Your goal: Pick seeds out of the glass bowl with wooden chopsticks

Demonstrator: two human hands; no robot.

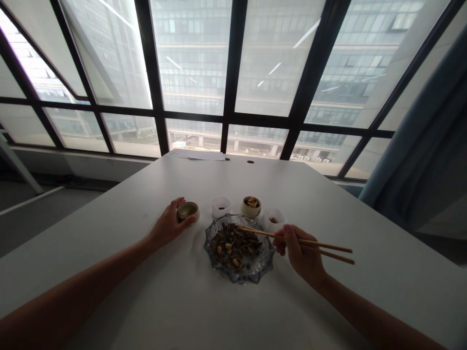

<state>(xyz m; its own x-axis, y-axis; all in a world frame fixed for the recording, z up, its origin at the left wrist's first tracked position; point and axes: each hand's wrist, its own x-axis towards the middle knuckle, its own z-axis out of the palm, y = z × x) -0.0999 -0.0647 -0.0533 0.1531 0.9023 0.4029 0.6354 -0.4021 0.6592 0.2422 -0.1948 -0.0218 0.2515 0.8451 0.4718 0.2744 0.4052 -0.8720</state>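
Wooden chopsticks (263, 233) sit pinched in the right grip (304, 256), the left grip (168, 222) curled around a small cup (188, 210)

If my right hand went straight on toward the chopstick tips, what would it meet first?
Likely the glass dish, at its right rim, though your right hand might pass above it.
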